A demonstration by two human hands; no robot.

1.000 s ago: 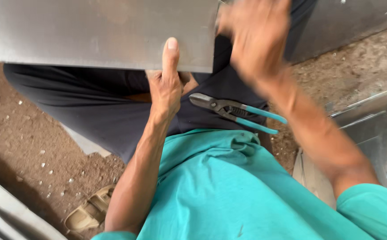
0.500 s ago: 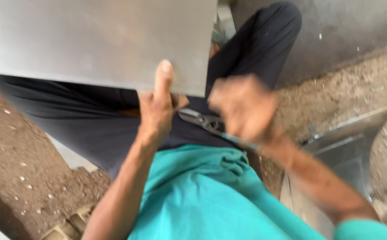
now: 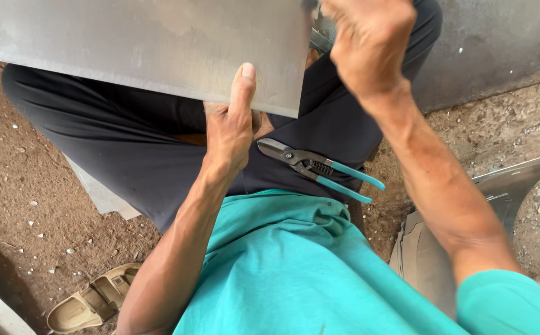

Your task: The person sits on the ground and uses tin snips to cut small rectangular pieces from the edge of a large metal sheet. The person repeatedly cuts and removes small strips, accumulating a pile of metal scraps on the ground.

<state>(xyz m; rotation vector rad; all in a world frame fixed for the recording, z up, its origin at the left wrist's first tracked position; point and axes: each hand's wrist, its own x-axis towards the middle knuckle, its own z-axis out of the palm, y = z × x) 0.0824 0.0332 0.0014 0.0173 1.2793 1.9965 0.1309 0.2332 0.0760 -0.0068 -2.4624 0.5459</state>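
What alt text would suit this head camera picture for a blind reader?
A seated person's left hand grips the lower edge of a grey metal sheet, while the right hand is raised at its corner. Teal-handled snips lie on the lap.

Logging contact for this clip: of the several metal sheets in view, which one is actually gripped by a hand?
The large flat sheet over the lap: the left hand pinches its lower edge. The sheets on the ground lie untouched.
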